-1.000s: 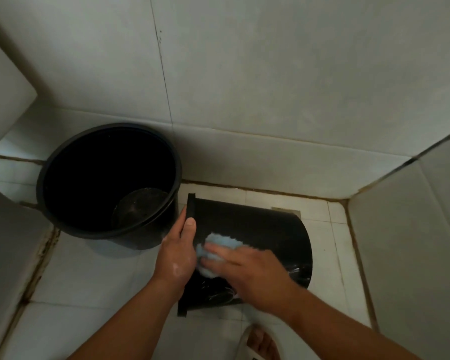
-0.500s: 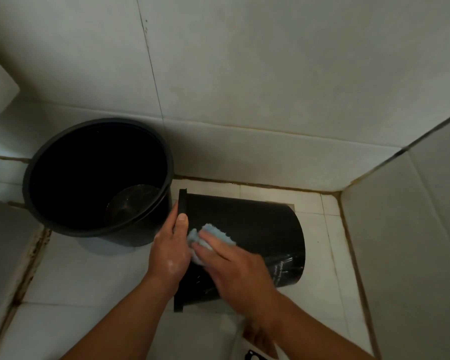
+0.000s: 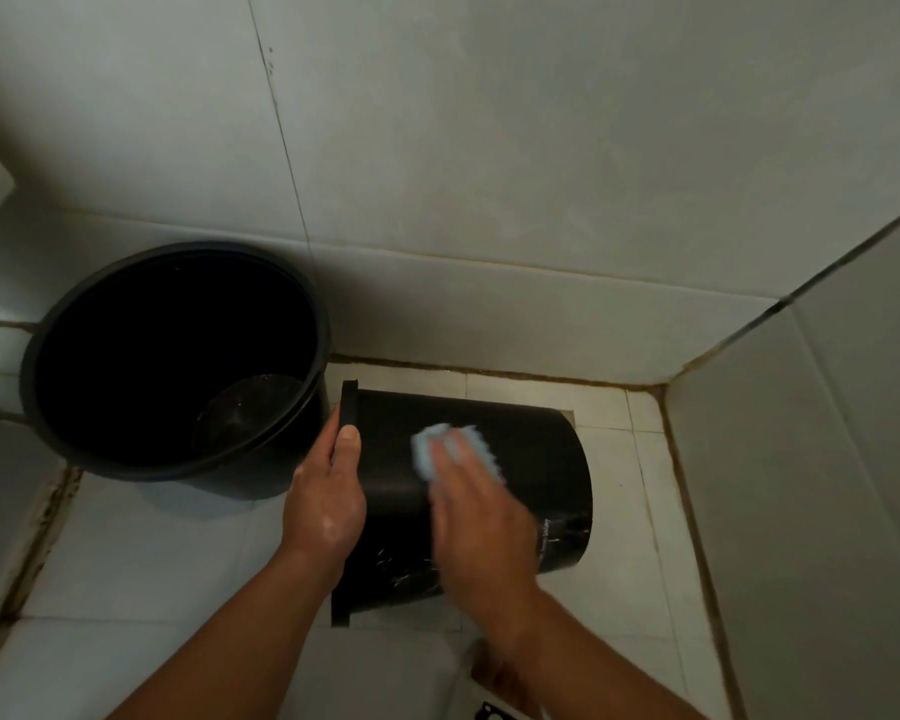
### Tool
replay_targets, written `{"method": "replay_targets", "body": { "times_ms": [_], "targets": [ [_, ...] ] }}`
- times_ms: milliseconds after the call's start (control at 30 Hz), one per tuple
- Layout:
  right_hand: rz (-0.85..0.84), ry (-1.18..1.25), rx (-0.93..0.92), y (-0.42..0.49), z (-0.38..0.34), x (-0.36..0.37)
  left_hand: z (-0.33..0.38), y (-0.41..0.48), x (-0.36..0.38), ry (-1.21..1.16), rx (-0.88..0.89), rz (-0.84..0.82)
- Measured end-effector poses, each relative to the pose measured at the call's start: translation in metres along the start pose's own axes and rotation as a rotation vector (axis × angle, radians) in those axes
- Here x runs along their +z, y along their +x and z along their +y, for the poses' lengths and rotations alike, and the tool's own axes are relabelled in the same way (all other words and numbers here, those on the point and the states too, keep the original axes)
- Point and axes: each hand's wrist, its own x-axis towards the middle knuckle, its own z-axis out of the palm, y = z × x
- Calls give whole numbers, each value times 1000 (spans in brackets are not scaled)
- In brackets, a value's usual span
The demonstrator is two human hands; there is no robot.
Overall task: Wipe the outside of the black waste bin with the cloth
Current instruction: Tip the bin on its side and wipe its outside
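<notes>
The waste bin lies on its side on the tiled floor, in the corner where two walls meet. Its open mouth points left and its base points right, and its black curved side faces up. Pale scuff marks and a little white lettering show on the near part of that side.

The left hand grasps the bin at its mouth end. The thumb lies along the raised rim and the fingers go round the edge, out of sight. The right hand is over the middle of the upturned side, just right of the left hand. Its fingers are laid out fairly flat, pressing a light blue cloth against the black surface. This hand is blurred, so the finer lie of its fingers cannot be told. The cloth sticks out beyond the fingertips on the far side.

A larger black bucket stands upright just left of the bin's mouth, close behind the left hand. A little water lies in its bottom.
</notes>
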Motion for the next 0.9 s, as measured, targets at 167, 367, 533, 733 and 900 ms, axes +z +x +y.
{"method": "replay_targets", "body": {
  "times_ms": [167,367,533,733,900],
  "targets": [
    [-202,73,-298,-1,-8,-6,0,1,-2,1,-9,-26],
    [32,21,260,10,78,-42,7,0,-1,-31,3,-37],
    [65,17,391,28,83,-45,-4,-25,-1,-75,70,-32],
    [-7,-2,532,71,68,-48,-12,-37,1,18,147,-42],
    [-123,-5,33,65,15,-30,-6,-19,-7,-11,123,-56]
  ]
}}
